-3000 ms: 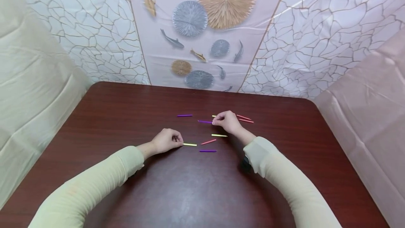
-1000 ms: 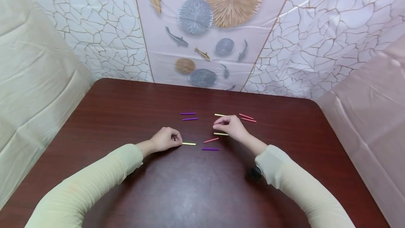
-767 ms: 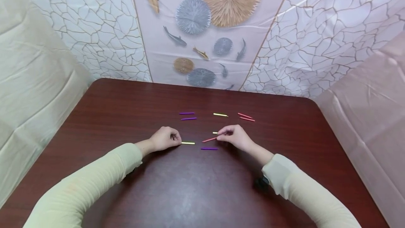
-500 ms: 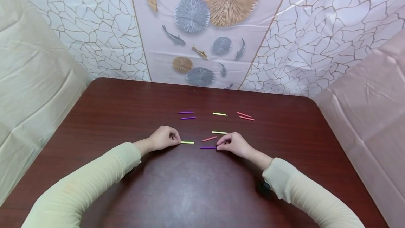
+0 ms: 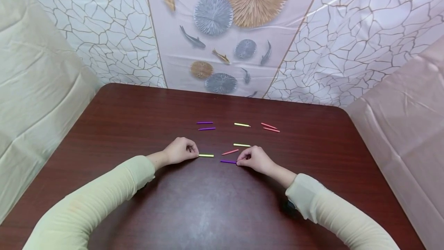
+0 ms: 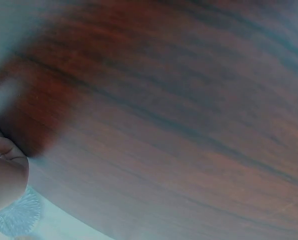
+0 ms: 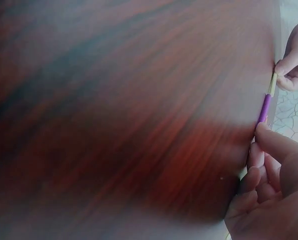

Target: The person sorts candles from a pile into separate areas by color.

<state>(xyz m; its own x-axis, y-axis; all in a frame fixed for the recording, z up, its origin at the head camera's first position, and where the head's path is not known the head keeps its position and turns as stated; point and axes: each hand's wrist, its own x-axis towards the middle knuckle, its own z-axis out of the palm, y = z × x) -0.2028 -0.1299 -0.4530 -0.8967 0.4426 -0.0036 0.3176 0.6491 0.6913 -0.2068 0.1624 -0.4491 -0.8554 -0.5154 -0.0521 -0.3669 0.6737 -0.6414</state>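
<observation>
In the head view my left hand [image 5: 181, 151] pinches the left end of a thin yellow stick [image 5: 207, 156] on the table. My right hand [image 5: 256, 159] holds the right end of a thin purple stick [image 5: 228, 161] between thumb and fingertip, low at the tabletop. The right wrist view has the purple stick [image 7: 264, 108] at my right fingertips, with the yellow stick [image 7: 273, 84] beyond it in my left hand. Just behind the purple stick lies a red stick [image 5: 230, 152], slanted. Only a thumb-side part of my left hand [image 6: 6, 167] shows in the left wrist view.
Farther back, two purple sticks [image 5: 206, 129] lie side by side. A yellow stick [image 5: 242, 125] and a pair of red sticks [image 5: 271, 129] lie to their right. Another yellow stick [image 5: 241, 145] is just behind my right hand. The dark wooden table [image 5: 145, 107] ends at a patterned wall cover [image 5: 121, 38].
My right hand set a purple stick beside another at the back, moved forward past the slanted red stick, and took hold of the front purple stick. My left hand stayed on its yellow stick.
</observation>
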